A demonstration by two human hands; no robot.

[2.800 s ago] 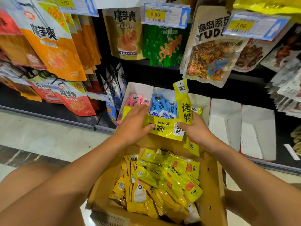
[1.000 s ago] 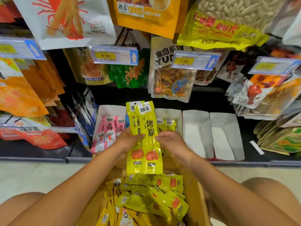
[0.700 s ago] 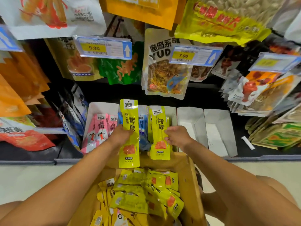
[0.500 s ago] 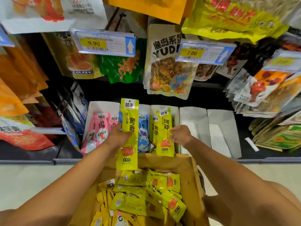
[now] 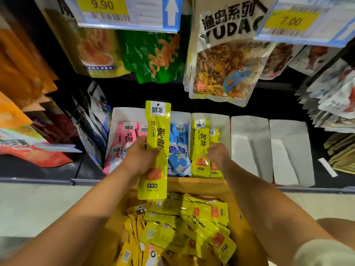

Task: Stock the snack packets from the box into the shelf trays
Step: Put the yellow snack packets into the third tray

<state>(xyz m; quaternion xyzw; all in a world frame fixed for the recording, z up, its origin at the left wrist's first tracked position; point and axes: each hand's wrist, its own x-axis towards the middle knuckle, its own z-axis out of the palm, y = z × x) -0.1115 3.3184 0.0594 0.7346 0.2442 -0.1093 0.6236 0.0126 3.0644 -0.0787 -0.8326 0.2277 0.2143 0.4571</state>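
While the bottom shelf [image 5: 48, 179] stands behind the cardboard box [image 5: 192, 186], I record loose yellow packets [image 5: 192, 223] heaped in that box. In the third white tray [image 5: 224, 123] stocked packets [image 5: 200, 146] stand upright. The right hand [image 5: 217, 154] touches them, and I cannot tell its fingers' grip. The left hand [image 5: 140, 158] has fingers clamped on the held packet [image 5: 156, 131], upright above the box's far wall.

You can count five white trays [image 5: 249, 127] in a row, two yellow packets [image 5: 200, 143] standing in one, one yellow packet [image 5: 157, 131] held up, one cardboard box [image 5: 196, 186] and two price tags [image 5: 126, 12] overhead.
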